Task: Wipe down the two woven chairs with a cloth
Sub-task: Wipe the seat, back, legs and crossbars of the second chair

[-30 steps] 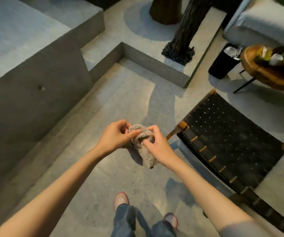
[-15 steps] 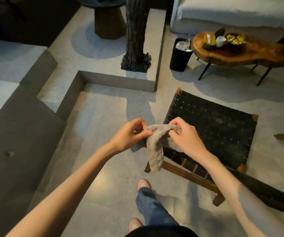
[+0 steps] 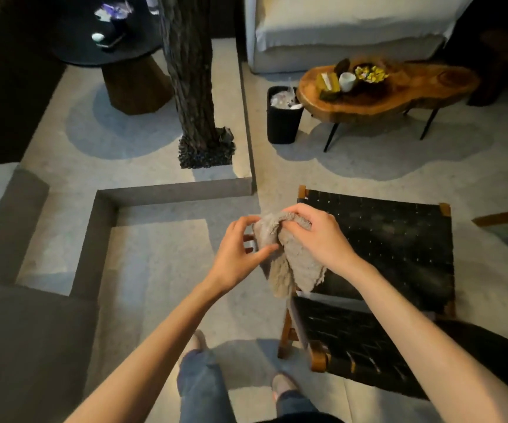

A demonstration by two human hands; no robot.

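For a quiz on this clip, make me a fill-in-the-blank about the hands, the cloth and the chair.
1. The left hand and right hand hold one beige ____.
2. The woven chair has a ____ seat.
3. The bin stands on the ____.
Missing words: cloth; black; floor.

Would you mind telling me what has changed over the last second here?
The person turned toward the woven chair, which now lies under the right hand instead of off to the side. The cloth, bunched before, has been opened out and hangs longer. The left hand and right hand both kept hold of it.
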